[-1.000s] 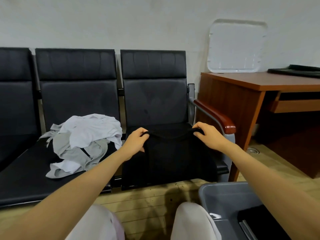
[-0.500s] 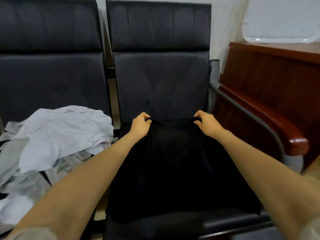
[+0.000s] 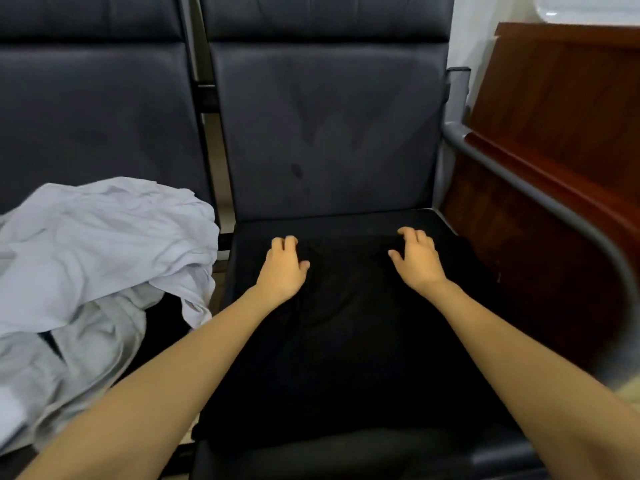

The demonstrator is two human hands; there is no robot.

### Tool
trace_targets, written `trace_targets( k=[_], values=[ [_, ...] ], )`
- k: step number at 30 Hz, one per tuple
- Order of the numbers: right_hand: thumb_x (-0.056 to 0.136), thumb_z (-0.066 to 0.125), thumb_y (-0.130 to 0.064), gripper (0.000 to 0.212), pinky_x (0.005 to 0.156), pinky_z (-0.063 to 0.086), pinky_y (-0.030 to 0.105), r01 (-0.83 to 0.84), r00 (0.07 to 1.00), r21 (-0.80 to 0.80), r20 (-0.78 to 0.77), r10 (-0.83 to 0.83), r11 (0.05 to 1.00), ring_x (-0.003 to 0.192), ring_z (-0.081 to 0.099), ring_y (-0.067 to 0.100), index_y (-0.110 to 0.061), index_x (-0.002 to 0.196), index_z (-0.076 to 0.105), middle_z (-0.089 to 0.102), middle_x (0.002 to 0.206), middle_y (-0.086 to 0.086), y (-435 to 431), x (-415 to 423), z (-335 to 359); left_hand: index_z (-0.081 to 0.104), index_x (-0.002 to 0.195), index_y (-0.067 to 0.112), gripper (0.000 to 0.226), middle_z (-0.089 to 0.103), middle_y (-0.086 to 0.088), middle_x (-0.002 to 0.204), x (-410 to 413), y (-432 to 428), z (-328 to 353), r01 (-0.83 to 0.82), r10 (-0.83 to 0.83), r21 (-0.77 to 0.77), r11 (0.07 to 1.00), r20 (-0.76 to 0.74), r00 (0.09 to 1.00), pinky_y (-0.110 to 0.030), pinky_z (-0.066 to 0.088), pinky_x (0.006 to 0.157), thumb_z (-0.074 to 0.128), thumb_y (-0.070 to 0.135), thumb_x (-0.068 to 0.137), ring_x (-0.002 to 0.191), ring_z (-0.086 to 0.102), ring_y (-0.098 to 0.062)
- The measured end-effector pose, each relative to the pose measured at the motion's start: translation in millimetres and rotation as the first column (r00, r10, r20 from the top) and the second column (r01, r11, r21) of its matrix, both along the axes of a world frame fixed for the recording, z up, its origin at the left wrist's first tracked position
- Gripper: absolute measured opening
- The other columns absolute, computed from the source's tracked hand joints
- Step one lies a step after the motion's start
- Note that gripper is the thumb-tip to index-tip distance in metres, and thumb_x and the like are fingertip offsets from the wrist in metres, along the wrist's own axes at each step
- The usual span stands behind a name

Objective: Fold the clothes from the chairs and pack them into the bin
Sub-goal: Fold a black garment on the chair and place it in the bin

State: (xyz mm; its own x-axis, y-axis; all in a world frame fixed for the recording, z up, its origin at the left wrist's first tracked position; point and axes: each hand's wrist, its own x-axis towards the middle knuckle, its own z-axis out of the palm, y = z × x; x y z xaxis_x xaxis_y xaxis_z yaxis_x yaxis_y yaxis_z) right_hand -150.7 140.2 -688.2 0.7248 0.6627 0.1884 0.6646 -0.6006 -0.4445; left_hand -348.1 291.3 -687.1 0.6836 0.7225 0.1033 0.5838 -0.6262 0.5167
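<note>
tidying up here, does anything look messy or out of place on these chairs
Yes: the pale clothes lie crumpled in a loose heap on the left chair, one corner drooping over its seat edge. The black garment lies flat under the left hand and right hand.

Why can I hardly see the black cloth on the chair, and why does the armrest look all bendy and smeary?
Head view, middle: the black garment lies on an equally dark seat in dim, flat light, so its edges melt away. Head view, right edge: the wide-angle lens curves the armrest, and it is blurred there. Head view, left: the white clothes look brighter and clearer.
</note>
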Motion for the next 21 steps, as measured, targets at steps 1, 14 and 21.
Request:
trace_targets(
  k=[1, 14, 21],
  values=[
    [0.095, 0.056, -0.026, 0.046, 0.107, 0.035, 0.039, -0.028, 0.998, -0.001, 0.059, 0.028, 1.0, 0.132, 0.036, 0.027, -0.012, 0.138, 0.043, 0.044, 0.139, 0.01, -7.7, -10.1, 4.2, 0.039, 0.136, 0.008, 0.046, 0.036, -0.012, 0.138, -9.6, -14.8, 2.9, 0.037, -0.033, 0.058, 0.998, -0.053, 0.998, -0.037, 0.04, 0.098, 0.053, 0.028, 0.097, 0.122, 0.043, -0.03],
    [0.104, 0.02, -0.045, 0.051, 0.115, 0.005, 0.061, -0.197, 0.978, -0.475, -0.16, 0.137, 0.858, 0.148, -0.003, 0.024, -0.033, 0.153, 0.011, 0.003, 0.161, -0.009, -167.6, -146.9, 6.1, -0.008, 0.153, 0.031, 0.061, -0.02, 0.006, 0.159, -132.7, -168.6, -0.1, 0.214, -0.247, -0.124, 0.969, -0.529, 0.812, -0.05, -0.013, 0.116, 0.011, 0.056, 0.1, 0.145, -0.022, -0.016],
    [0.101, 0.033, -0.047, 0.052, 0.111, 0.007, 0.064, -0.136, 0.985, -0.457, -0.158, 0.07, 0.879, 0.148, 0.004, 0.025, -0.031, 0.149, 0.025, 0.015, 0.159, -0.004, -216.6, -158.0, 29.6, 0.008, 0.154, 0.027, 0.066, -0.009, 0.002, 0.161, -178.7, -184.6, 9.4, 0.251, -0.306, -0.184, 0.95, -0.412, 0.858, -0.045, -0.004, 0.118, 0.031, 0.054, 0.099, 0.148, -0.01, -0.02]
  ],
)
